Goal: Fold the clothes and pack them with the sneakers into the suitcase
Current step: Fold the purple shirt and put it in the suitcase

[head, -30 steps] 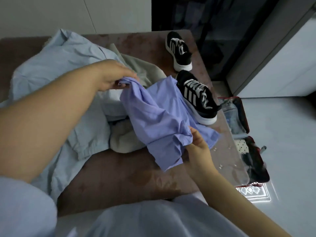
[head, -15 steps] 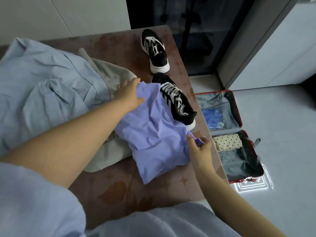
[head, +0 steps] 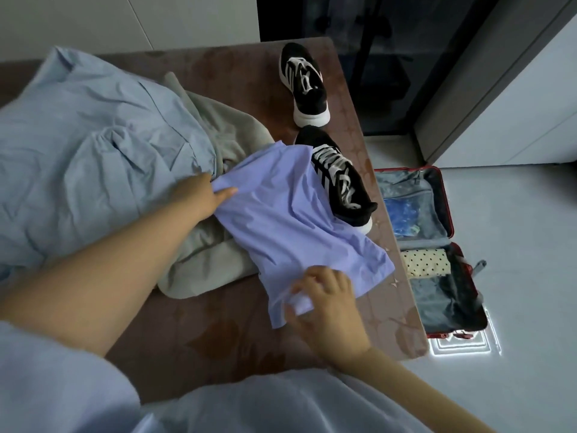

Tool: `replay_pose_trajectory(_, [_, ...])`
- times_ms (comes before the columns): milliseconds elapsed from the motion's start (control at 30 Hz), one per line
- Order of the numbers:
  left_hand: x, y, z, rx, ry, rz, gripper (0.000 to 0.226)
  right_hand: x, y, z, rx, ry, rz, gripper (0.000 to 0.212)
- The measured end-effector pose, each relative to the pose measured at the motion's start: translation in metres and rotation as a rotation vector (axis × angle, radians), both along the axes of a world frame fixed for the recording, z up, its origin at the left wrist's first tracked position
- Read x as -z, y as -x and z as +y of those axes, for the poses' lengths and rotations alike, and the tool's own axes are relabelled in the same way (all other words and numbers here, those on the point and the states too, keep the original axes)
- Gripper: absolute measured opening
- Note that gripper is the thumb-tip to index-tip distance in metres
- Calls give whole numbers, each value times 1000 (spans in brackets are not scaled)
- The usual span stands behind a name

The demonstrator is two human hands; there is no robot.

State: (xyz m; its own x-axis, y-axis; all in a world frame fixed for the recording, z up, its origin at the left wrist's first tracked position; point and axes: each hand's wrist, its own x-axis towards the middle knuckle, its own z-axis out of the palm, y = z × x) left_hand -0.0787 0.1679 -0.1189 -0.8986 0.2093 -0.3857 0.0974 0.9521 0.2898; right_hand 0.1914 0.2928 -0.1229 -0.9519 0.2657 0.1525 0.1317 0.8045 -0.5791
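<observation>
Change: shirt (head: 290, 220) no longer bunched in air, laid flatter on table (head: 218, 332), far edge against near sneaker (head: 343, 189). Far-left edge pinched by left hand (head: 203, 198), near corner gripped by right hand (head: 324, 301), probably starting a fold. Packing into open suitcase (head: 445, 198), right, yet to come.

Rt: near sneaker (head: 340, 185) blocks way twd suitcase (head: 447, 201); free path over table (head: 390, 323) corner.

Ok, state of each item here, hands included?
Lilac fabric garment: spread out, gripped at both ends.
Left hand: pinches its far edge.
Right hand: grips its near corner.
Pale blue shirt: crumpled, unfolded.
Beige garment: crumpled, unfolded.
Near black striped sneaker: upright, partly under the lilac garment.
Far black sneaker: upright, uncovered.
Red hard-shell suitcase: open, partly packed.
</observation>
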Motion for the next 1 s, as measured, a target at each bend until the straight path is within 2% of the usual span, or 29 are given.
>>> replay_pose_trajectory(67, [-1, 0, -3, -87, -155, -70, 55, 11, 9, -22, -81, -147, -170, 61])
replay_pose_trajectory(133, [-5, -1, -4, -121, -304, -54, 34, 20, 21, -34, -89, -293, -282, 76])
replay_pose_trajectory(200, [-12, 0, -6, -119, -368, 18, 32, 23, 32, -36, -85, -376, -302, 69])
replay_pose_trajectory(267, [-22, -2, -9, -90, -390, 77, 39, 24, 37, -30, -113, -375, -241, 61])
replay_pose_trajectory(400, [-45, -1, -21, -44, -425, 189, 29, 8, 22, -19, -216, -205, -32, 17])
replay_pose_trajectory(467, [-51, 2, -32, -49, -439, 231, 23, -10, 15, -22, -297, -123, 1, 30])
replay_pose_trajectory(533, [-46, 3, -45, -71, -392, 235, 23, -18, 12, -34, -437, -50, -55, 31])
replay_pose_trajectory(633, [-26, 1, -67, -139, -337, 204, 30, -10, 22, -53, -648, 46, -300, 28])
replay_pose_trajectory(700, [-18, 0, -79, -194, -329, 203, 37, -4, 31, -60, -743, 29, -428, 24])
replay_pose_trajectory(767, [-16, 1, -86, -207, -311, 226, 41, -10, 42, -60, -658, 49, -425, 28])
replay_pose_trajectory(833, [-18, 3, -88, -208, -315, 245, 37, -20, 58, -55, -486, 68, -221, 40])
replay_pose_trajectory(900, [-20, 3, -88, -211, -326, 249, 26, -22, 82, -46, -389, -64, -7, 39])
replay_pose_trajectory(933, [-21, 3, -87, -206, -327, 257, 24, -20, 94, -43, -370, -148, 6, 45])
replay_pose_trajectory(1000, [-24, 5, -86, -198, -336, 289, 25, -13, 117, -29, -382, -275, -242, 60])
